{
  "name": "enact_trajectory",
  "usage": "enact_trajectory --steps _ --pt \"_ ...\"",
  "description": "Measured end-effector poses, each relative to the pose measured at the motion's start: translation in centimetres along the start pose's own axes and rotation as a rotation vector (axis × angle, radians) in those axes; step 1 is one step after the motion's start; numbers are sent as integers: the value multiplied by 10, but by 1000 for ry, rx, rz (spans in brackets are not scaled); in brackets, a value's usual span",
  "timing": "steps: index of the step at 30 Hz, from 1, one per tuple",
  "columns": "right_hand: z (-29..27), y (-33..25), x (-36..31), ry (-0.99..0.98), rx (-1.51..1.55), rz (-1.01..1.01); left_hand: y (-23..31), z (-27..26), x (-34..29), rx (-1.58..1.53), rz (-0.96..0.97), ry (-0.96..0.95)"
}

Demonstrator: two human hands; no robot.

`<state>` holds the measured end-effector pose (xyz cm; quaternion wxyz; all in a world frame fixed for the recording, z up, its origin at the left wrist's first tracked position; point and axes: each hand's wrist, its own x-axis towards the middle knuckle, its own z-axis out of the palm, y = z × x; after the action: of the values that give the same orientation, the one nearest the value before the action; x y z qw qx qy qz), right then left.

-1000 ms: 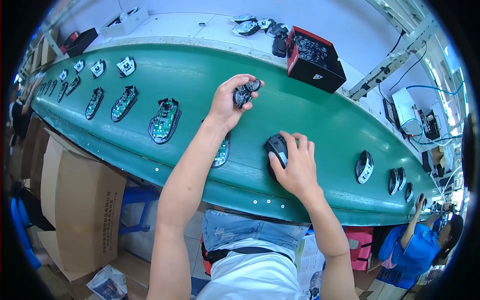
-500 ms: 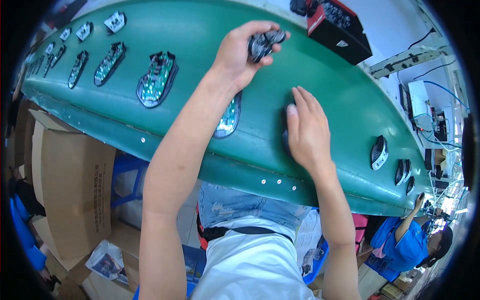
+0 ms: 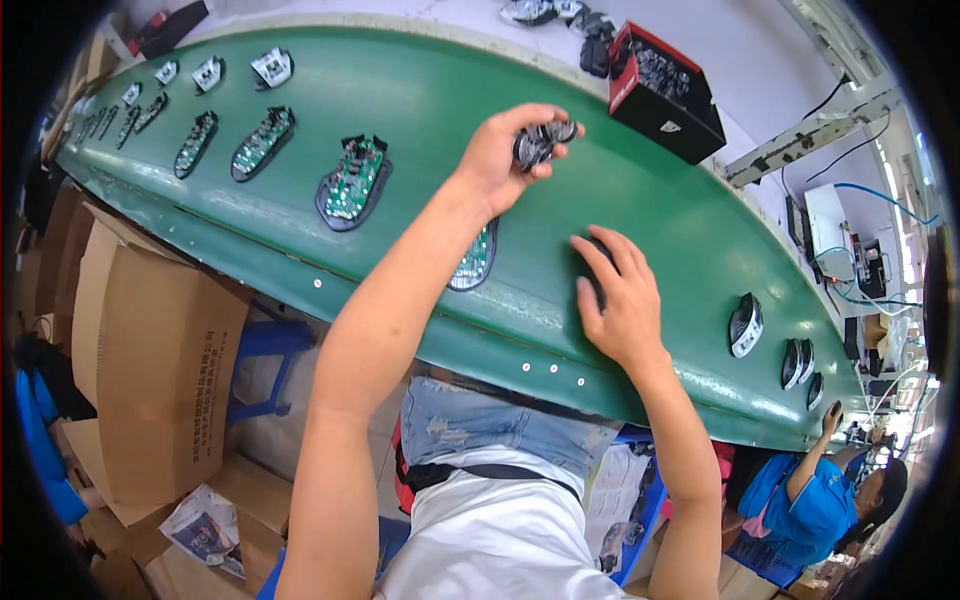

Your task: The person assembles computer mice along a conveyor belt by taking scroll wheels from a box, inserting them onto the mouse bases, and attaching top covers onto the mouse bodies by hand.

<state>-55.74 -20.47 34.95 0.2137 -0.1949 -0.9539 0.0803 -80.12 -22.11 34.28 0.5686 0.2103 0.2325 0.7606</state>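
My left hand [image 3: 497, 158] is raised over the green belt, its fingers closed round a cluster of small black and grey plastic parts [image 3: 541, 143]. Lower and to the right, my right hand [image 3: 630, 305] rests with thumb and fingers apart over a dark mouse-shaped piece [image 3: 598, 288], mostly hidden beneath it. Partly behind my left wrist lies a black mouse base with a green circuit board [image 3: 474, 262]. Another base with a board [image 3: 353, 185] sits left of my forearm.
Several more boards on bases [image 3: 263, 145] and white-grey shells [image 3: 272, 68] line the green belt [image 3: 420, 90] at left. Assembled dark mice [image 3: 745, 325] lie at right. A red-black box of small parts [image 3: 668, 95] stands beyond; a co-worker in blue [image 3: 800, 500] sits at right.
My right hand's fingers, flat together before, are now spread and bent over the dark piece. My left hand still holds the small parts. The whole view has shifted a little.
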Motion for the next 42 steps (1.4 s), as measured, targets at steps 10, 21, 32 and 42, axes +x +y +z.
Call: enact_trajectory --steps 10,21,32,42 --pt "-25 73 -24 288 -277 272 2 14 -5 56 -30 27" --pt "-23 -14 101 150 442 26 -18 26 -16 133 -109 32" --pt "-20 -7 94 264 451 49 -21 22 -12 60 -256 120" --pt "-16 17 84 291 810 209 -13 23 -15 -20 -230 106"
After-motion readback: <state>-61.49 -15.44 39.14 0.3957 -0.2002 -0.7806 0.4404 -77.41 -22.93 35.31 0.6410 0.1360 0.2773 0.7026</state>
